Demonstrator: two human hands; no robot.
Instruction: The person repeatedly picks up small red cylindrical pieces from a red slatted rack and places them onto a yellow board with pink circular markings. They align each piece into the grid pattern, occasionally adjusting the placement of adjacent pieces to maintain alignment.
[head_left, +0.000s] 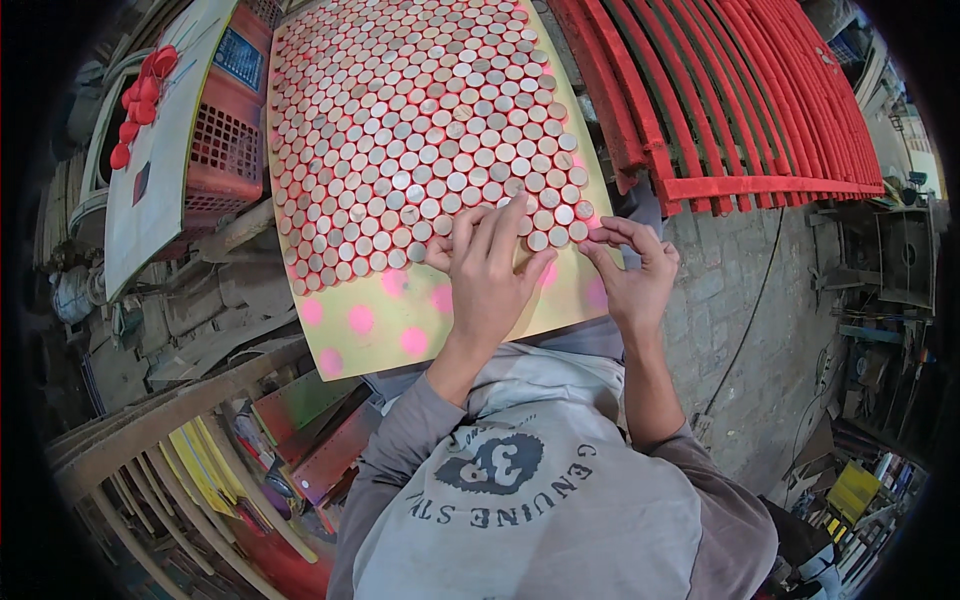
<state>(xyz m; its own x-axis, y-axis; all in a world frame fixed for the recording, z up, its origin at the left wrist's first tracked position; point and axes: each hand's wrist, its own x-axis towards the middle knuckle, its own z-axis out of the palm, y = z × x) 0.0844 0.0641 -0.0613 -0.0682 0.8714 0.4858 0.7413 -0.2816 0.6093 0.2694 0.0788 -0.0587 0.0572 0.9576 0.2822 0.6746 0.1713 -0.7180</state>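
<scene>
Many small round discs (404, 181) with pale tops and red sides stand packed in rows on a yellow board (380, 345). My left hand (487, 265) lies over the near edge of the rows, fingers apart, its index fingertip on the discs and its thumb lower down. At the near right corner of the rows is my right hand (632, 270), its thumb and index finger drawn together in a pinch beside an end disc (578, 231). What those fingertips hold, if anything, is hidden. Pink round spots (360, 320) mark the board's near strip.
To the left, a pale panel (165, 190) carries several red round pieces (138, 100) beside a pink plastic crate (222, 150). Red slatted racks (740, 100) stand at the far right. A wooden slatted frame (160, 450) is at the lower left. A cable (757, 300) crosses the paved floor (720, 290).
</scene>
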